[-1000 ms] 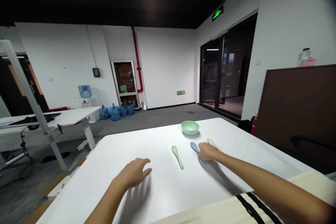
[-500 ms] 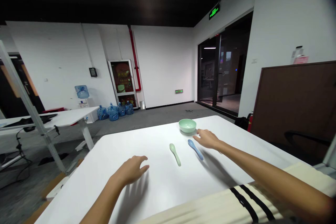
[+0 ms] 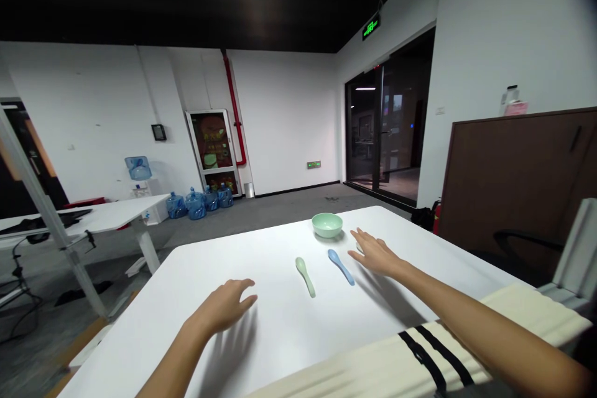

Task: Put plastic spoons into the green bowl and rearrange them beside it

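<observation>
A light green bowl (image 3: 327, 226) stands upright near the far edge of the white table (image 3: 261, 348). Closer to me lie a pale green spoon (image 3: 305, 276) and, to its right, a blue spoon (image 3: 341, 267), both with their bowl ends pointing away. My right hand (image 3: 375, 253) hovers to the right of the bowl and the blue spoon, fingers stretched out, touching neither. Something small and pale is partly hidden beneath it. My left hand (image 3: 229, 306) hangs over the table left of the pale green spoon, thumb and fingers apart, holding nothing.
Cream cloth with black stripes (image 3: 364, 364) runs along the near table edge. A second white table (image 3: 116, 211) with a metal post stands at left. Blue water bottles (image 3: 196, 204) sit on the floor behind. A brown cabinet (image 3: 504, 180) is on the right.
My right hand has drawn slightly away from the bowl, with its fingers straightening and opening. The view has shifted a little; bowl, spoons and left hand otherwise look the same.
</observation>
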Tool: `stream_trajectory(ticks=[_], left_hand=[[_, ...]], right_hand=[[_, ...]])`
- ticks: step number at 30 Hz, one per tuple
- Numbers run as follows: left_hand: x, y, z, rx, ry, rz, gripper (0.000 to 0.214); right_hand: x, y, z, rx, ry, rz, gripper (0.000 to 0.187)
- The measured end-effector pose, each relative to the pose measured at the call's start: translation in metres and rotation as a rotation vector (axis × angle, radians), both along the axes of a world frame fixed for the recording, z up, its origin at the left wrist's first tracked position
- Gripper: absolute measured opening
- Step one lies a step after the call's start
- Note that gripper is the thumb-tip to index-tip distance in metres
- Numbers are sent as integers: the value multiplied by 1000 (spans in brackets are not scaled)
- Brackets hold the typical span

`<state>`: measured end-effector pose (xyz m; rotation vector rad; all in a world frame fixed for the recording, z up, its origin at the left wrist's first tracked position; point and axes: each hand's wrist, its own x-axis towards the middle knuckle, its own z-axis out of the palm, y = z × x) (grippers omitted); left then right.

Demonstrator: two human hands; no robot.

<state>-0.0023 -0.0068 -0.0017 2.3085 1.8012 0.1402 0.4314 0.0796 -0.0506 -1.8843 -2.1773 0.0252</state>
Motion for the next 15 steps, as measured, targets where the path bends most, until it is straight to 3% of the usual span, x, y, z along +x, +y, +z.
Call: stream_trajectory(ticks=[15], left_hand=[[4, 0, 1, -5, 17, 1, 63]], right_hand=[[-6, -16, 11, -23, 79, 34, 77]])
